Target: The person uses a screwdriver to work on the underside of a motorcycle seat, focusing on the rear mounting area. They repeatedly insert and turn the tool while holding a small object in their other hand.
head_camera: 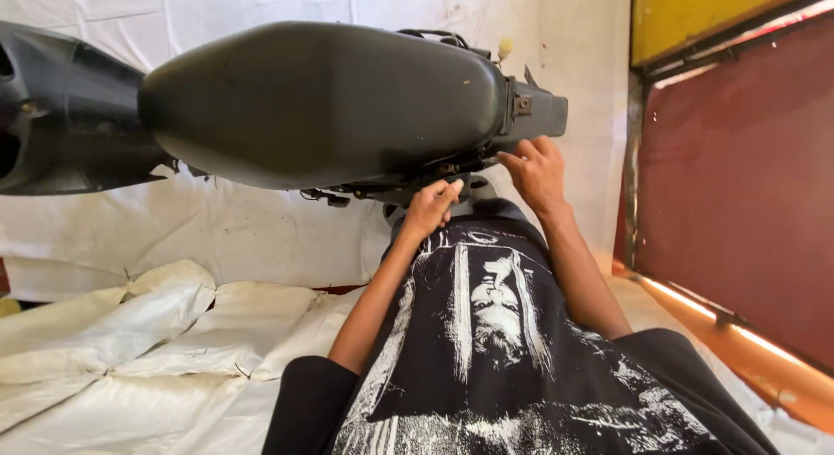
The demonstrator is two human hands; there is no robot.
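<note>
Where matte black seat curves, hands grip metal underside.

Bright daylight, soft and even. White sheeting near blown out. Dark seat shows dull sheen, details under it lost in shadow. Strong wide-angle bending at edges. Focus sharp, no motion blur.
</note>
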